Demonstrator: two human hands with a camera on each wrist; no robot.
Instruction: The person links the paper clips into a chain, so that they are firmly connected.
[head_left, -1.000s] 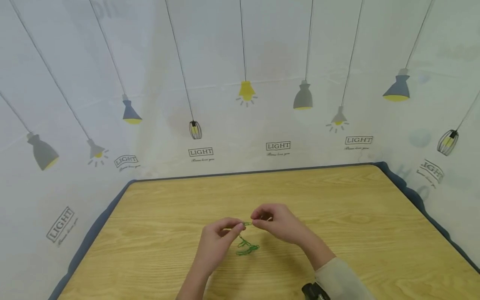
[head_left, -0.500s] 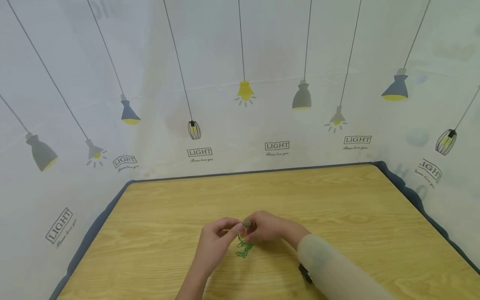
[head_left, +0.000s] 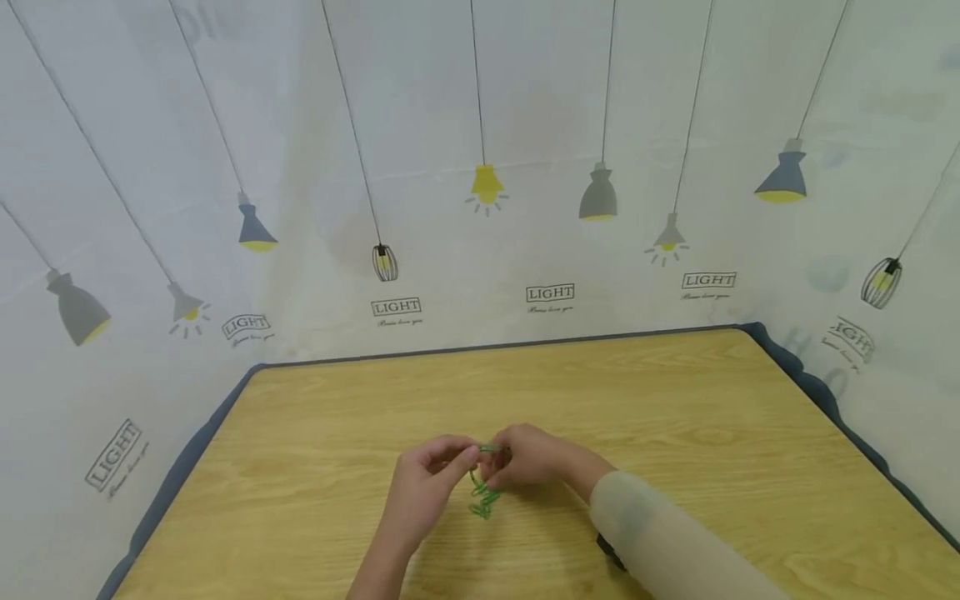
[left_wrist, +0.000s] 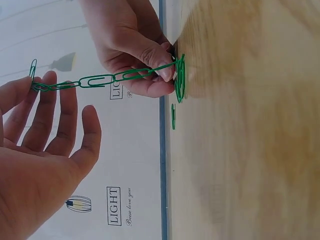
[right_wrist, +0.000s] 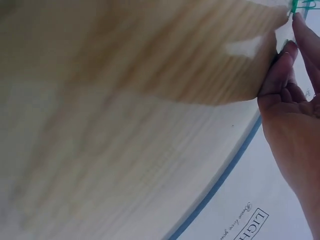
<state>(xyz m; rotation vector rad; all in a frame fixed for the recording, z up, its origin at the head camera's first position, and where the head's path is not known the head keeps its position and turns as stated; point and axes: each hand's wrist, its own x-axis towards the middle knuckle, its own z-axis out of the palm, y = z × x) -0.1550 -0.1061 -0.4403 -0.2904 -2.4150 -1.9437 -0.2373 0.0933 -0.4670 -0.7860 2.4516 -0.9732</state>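
A chain of green paper clips (left_wrist: 95,81) runs between my two hands. My left hand (head_left: 420,487) pinches its upper end between thumb and index finger, the other fingers spread. One clip (left_wrist: 33,69) sticks up beyond those fingertips. Lower on the chain, my right hand (head_left: 534,457) pinches a clip between thumb and finger, seen best in the left wrist view. Below the right fingertips more green clips (left_wrist: 180,80) bunch together at the tabletop. In the right wrist view the right hand (right_wrist: 295,107) sits at the edge, with only a bit of green showing.
Wood-grain table (head_left: 337,417) spreads around the hands. Another green clip (left_wrist: 173,116) shows beside the bunch in the left wrist view. A black device (head_left: 611,552) shows under the right sleeve (head_left: 667,533). White sheeting (head_left: 450,100) printed with lamps surrounds the table.
My right hand has moved left and down from the upper clip to lower on the chain, its forearm reaching further forward. The left hand keeps its pinch nearly in place.
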